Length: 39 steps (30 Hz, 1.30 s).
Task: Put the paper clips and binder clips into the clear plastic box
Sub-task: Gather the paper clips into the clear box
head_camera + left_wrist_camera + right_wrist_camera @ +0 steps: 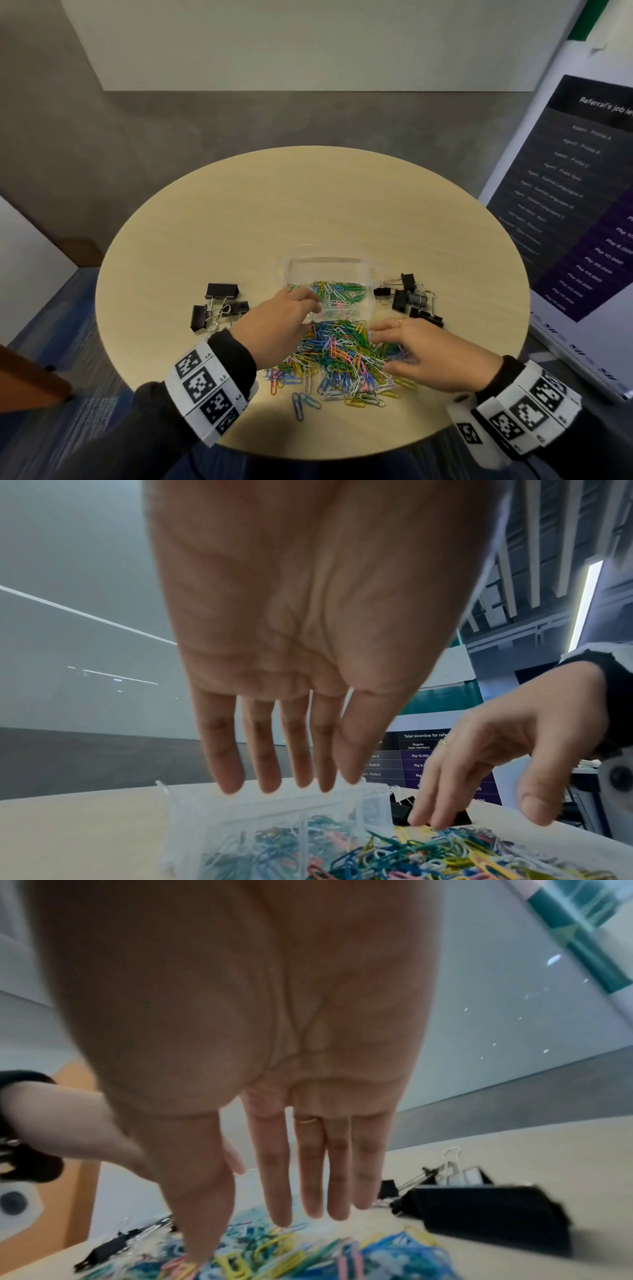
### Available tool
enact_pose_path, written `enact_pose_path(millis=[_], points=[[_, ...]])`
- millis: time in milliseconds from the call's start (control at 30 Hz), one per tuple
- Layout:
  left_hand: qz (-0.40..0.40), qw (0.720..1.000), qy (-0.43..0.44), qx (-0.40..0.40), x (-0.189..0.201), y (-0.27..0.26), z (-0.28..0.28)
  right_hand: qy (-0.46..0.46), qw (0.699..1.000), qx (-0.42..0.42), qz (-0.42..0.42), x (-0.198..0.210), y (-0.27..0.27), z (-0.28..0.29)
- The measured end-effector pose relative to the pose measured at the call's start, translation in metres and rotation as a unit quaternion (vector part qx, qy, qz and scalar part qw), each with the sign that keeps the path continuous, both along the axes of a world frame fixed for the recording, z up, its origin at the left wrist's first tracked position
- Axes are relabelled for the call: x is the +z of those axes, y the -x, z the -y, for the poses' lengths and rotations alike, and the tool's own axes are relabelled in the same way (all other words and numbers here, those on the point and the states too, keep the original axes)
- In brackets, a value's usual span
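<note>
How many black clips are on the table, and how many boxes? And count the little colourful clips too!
Black binder clips left of the box: 3
Black binder clips right of the box: about 4, they overlap
Clear plastic box: 1
Colourful paper clips: too many to count
Total, leaving out the paper clips: about 8

- Round, pale wood-grain table [239, 212] in front of you, over grey-and-blue carpet.
- Clear plastic box [329, 270] near centre, partly filled with coloured paper clips.
- Loose heap of multicoloured wire paper clips [342, 363] on the tabletop, touching the box's near side.
- Three black metal binder clips [219, 305] to your left of the box.
- Cluster of black binder clips [409, 298] to your right of the box.
</note>
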<state>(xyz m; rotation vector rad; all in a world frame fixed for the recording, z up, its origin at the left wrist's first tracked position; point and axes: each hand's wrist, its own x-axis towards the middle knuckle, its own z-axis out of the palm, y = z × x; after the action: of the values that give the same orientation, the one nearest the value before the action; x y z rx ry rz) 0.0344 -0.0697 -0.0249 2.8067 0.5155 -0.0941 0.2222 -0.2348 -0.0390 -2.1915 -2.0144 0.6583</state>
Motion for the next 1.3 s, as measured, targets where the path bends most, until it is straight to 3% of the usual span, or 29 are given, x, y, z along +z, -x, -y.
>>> enact_pose_path(millis=[133, 467, 700, 800, 967, 1033, 1167, 1300], points=[[0.06, 0.998, -0.003, 0.01, 0.007, 0.009, 0.008, -0.007, 0.997, -0.062, 0.041, 0.0, -0.012, 0.008], [-0.031, 0.999, 0.017, 0.011, 0.007, 0.011, 0.015, -0.035, 0.996, -0.067, 0.057, -0.006, -0.014, -0.01], [-0.06, 0.997, 0.049, 0.01, 0.004, 0.017, 0.011, -0.041, 0.992, -0.097, -0.072, 0.027, -0.022, -0.024], [-0.065, 0.996, 0.056, 0.01, 0.003, 0.016, 0.011, -0.107, 0.979, -0.117, -0.126, 0.042, -0.018, -0.039], [-0.065, 0.995, 0.074, 0.002, 0.002, 0.014, 0.015, -0.219, 0.951, -0.172, -0.138, 0.045, -0.008, -0.064], [-0.062, 0.995, 0.078, 0.001, 0.002, 0.015, 0.014, -0.216, 0.951, -0.17, -0.139, 0.041, -0.004, -0.065], [-0.055, 0.996, 0.071, 0.006, 0.002, 0.016, 0.013, -0.212, 0.966, -0.136, -0.059, 0.035, 0.006, -0.052], [-0.034, 0.997, 0.067, -0.007, 0.002, 0.016, 0.012, -0.097, 0.992, -0.078, -0.014, 0.027, 0.021, -0.034]])
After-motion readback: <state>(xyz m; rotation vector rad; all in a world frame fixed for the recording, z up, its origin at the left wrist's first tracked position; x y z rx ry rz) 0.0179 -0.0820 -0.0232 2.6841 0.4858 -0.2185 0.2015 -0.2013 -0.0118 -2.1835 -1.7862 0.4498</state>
